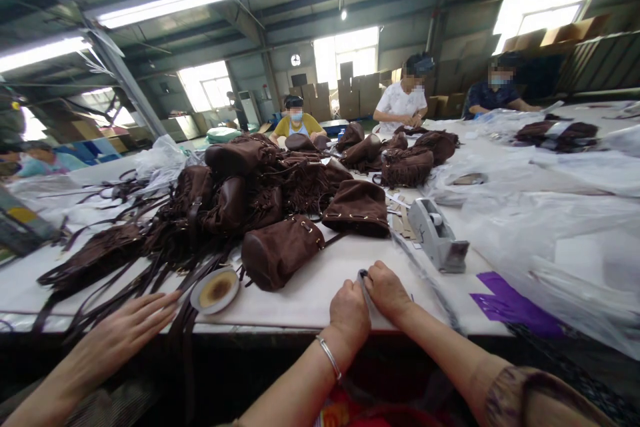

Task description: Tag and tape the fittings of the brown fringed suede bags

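Observation:
At the table's front edge, my left hand [349,310], with a silver bangle on its wrist, is closed in a fist-like grip. My right hand [387,290] is closed right beside it. Between the fingers of both shows a small grey, strip-like thing [363,275]; most of it is hidden and I cannot tell its kind. Beyond my hands lie a dark brown drawstring bag [283,250] with a smooth base and another brown bag [357,207] with metal eyelets. A grey tape dispenser [437,235] stands to the right of them.
A co-worker's hand [127,327] reaches in at the left, near a shallow dish [216,291] with brownish contents. Brown fringed bags [240,153] are heaped mid-table. Clear plastic bags [560,213] and a purple sheet [515,307] cover the right. Several people sit across the table.

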A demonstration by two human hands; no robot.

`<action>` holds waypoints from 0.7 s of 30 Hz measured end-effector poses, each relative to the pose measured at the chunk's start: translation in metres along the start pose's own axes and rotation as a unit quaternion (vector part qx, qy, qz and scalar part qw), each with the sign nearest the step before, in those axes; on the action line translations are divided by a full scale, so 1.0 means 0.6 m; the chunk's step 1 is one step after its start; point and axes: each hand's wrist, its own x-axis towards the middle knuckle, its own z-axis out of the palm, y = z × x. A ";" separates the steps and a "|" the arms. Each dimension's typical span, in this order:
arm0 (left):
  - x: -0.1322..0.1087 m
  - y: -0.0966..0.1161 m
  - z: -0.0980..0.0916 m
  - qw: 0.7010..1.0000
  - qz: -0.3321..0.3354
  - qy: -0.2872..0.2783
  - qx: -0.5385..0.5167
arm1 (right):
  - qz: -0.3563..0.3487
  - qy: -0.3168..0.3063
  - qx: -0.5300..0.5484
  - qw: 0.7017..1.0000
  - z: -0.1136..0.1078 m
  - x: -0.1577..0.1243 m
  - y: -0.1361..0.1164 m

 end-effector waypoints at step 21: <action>0.059 -0.011 0.003 0.999 -0.019 0.003 -0.035 | -0.023 -0.152 -0.063 0.986 -0.078 -0.022 -0.026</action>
